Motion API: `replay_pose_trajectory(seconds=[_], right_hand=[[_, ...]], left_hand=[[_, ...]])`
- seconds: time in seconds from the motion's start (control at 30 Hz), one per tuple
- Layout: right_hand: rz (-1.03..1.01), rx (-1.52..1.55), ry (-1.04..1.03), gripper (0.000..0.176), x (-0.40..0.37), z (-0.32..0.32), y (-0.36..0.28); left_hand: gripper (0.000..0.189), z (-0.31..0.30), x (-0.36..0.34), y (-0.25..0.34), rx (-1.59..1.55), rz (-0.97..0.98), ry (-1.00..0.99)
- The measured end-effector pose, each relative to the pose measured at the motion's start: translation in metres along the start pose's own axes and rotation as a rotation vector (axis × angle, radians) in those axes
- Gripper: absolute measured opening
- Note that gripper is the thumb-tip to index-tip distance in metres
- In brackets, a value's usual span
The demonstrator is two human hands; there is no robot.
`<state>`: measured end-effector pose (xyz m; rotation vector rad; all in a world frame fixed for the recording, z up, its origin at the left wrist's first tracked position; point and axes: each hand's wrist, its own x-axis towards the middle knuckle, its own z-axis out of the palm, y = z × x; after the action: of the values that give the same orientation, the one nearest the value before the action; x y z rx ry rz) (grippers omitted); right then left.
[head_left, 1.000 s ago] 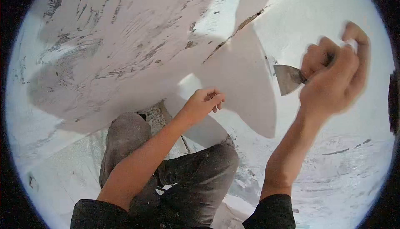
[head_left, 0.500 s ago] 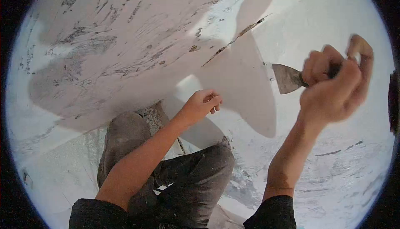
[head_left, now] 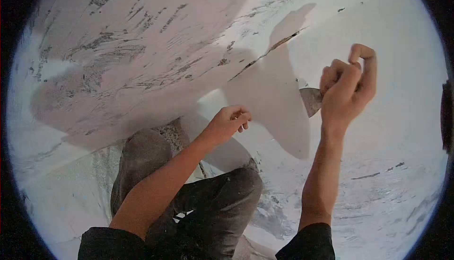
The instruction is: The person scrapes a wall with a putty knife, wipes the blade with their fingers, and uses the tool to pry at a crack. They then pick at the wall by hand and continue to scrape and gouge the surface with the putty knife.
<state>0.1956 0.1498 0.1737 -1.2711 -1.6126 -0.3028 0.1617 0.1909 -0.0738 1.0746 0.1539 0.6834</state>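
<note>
My right hand is closed round the handle of a putty knife, its index finger bent and raised. The handle is mostly hidden in the fist. The knife's grey metal blade points left, over a white, smooth-coated surface; whether it touches cannot be told. Nearer the middle, my left hand hovers above the same surface with fingers loosely curled in and nothing visible in them. A dark, narrow crack runs slantwise through the white coat, up and left of the knife.
Scuffed white surface with dark scrape marks spreads at upper left. My bent legs in dark, dusty trousers fill the lower middle. Beside my knee lies a rough, broken patch. Shadows fall across the middle. A dark object stands at the right edge.
My right hand has moved left with the putty knife, and the blade now sits slightly lower. My left hand has hardly moved. The view has shifted a little.
</note>
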Motion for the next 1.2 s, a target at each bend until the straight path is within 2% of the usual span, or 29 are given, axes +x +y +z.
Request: replay_pose_trajectory(seconds=[0.07, 0.1, 0.13, 0.2, 0.27, 0.37, 0.4, 0.47, 0.53, 0.6, 0.63, 0.67, 0.73, 0.87, 0.97, 1.03, 1.13, 1.2], right_hand=[[-0.043, -0.031, 0.171, 0.007, 0.002, -0.001, -0.02], [-0.095, 0.106, 0.085, 0.007, 0.002, -0.008, -0.026], [-0.093, 0.1, 0.085, 0.007, 0.002, -0.008, -0.018], [0.037, 0.024, 0.076, 0.008, 0.005, -0.008, 0.004], [-0.007, -0.026, 0.054, 0.008, 0.005, -0.007, -0.009], [-0.12, 0.147, 0.095, 0.008, 0.005, -0.007, -0.035], [-0.114, 0.14, 0.098, 0.008, 0.001, -0.006, -0.024], [-0.063, -0.107, -0.023, 0.01, -0.002, -0.002, 0.004], [-0.113, -0.034, -0.055, 0.008, -0.002, -0.001, -0.009], [-0.071, 0.024, 0.089, 0.006, -0.001, 0.0, -0.031], [-0.071, 0.134, -0.002, 0.006, 0.0, -0.006, -0.031], [-0.394, -0.473, 0.091, 0.008, 0.005, 0.001, -0.003], [0.044, -0.016, -0.006, 0.008, 0.002, 0.0, -0.004], [-0.023, 0.004, 0.071, 0.01, 0.008, -0.009, -0.031], [0.018, -0.081, 0.169, 0.009, 0.003, -0.007, -0.005], [0.005, -0.081, -0.055, 0.009, 0.005, -0.006, -0.001], [-0.033, -0.025, 0.007, 0.01, 0.004, -0.009, -0.016], [0.028, -0.067, 0.027, 0.01, 0.0, -0.009, 0.003]], left_hand=[[0.021, -0.002, 0.001, -0.002, -0.043, 0.023, -0.013], [0.021, -0.002, 0.001, -0.001, -0.002, 0.006, -0.002], [0.021, 0.0, 0.001, -0.001, 0.04, -0.013, 0.002], [0.021, 0.003, -0.002, -0.002, 0.023, -0.038, -0.004], [0.021, 0.001, 0.001, -0.002, 0.009, -0.055, 0.016], [0.021, -0.001, 0.0, -0.002, 0.004, -0.01, -0.023], [0.022, -0.001, -0.001, 0.001, 0.007, -0.021, -0.003], [0.023, 0.002, 0.0, 0.004, 0.016, -0.02, 0.003], [0.024, 0.0, 0.0, -0.001, 0.0, -0.051, -0.006], [0.024, 0.0, -0.001, 0.005, 0.024, -0.071, 0.0], [0.024, -0.001, -0.002, 0.008, 0.03, -0.061, 0.007], [0.024, 0.001, -0.003, 0.009, 0.034, -0.05, 0.007], [0.024, 0.001, -0.003, 0.01, 0.042, -0.049, 0.005], [0.024, 0.0, -0.002, 0.006, 0.0, 0.015, -0.016], [0.023, -0.001, -0.002, 0.011, 0.042, -0.028, 0.015], [0.023, -0.001, 0.0, 0.013, 0.034, -0.015, 0.013], [0.022, -0.002, -0.002, 0.007, 0.015, -0.024, 0.008], [0.022, 0.0, -0.003, 0.006, 0.008, -0.021, -0.004]])
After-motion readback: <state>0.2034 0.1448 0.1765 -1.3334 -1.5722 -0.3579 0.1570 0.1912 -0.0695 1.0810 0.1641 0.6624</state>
